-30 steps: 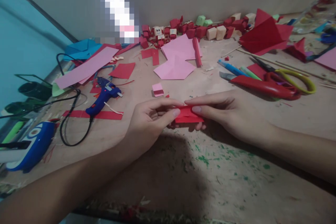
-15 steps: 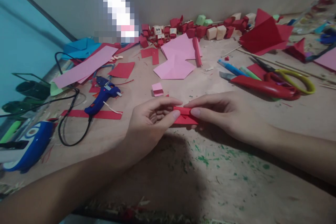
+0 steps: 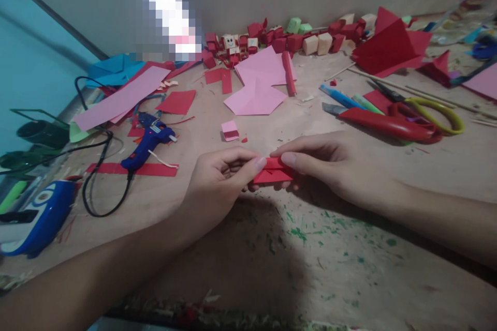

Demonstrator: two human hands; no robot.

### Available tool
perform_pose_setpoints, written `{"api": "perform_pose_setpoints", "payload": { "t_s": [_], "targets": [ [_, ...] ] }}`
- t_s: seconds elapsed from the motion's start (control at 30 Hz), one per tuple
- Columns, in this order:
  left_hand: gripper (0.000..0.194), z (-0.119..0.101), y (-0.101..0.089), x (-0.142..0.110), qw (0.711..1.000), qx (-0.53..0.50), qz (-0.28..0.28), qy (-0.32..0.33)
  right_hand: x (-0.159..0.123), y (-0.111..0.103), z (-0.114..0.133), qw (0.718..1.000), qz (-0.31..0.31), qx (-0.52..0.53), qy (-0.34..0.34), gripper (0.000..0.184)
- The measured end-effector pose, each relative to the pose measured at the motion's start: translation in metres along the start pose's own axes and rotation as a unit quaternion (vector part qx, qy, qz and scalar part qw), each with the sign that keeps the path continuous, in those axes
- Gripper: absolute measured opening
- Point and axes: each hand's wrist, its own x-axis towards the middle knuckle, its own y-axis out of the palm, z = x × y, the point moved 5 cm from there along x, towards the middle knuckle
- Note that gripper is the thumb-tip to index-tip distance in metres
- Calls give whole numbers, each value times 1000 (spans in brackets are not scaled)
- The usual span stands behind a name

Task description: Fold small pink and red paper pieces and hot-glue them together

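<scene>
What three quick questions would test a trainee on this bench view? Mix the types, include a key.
1. True or false: the left hand and the right hand both hold the folded red paper.

2. Fill in: left of the hands, the glue gun overlaps a ___ paper strip.

3. What lies just beyond the left hand?
A) scissors
B) small pink folded piece
C) blue marker

Key: 1 true; 2 red; 3 B.
</scene>
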Motion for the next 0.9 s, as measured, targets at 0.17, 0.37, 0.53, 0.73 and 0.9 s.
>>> {"api": "perform_pose_setpoints", "payload": {
  "t_s": [0.17,0.37,0.53,0.73,0.9],
  "targets": [
    [17,-2,0,0,1000,-4,6,9,0,1,-4,999,8,33,15,20],
    [14,0,0,0,1000,-12,3,-2,0,0,-3,1000,-11,14,9,17],
    [13,0,1,-1,999,-29,3,-15,2,-1,-1,1000,-21,-18,-15,15],
    [17,3,2,0,999,-27,16,-31,2,-1,-1,1000,-13,-8,-18,19],
    [19,4,0,0,1000,-13,8,-21,2,-1,0,999,-13,-22,-26,17]
  ]
}}
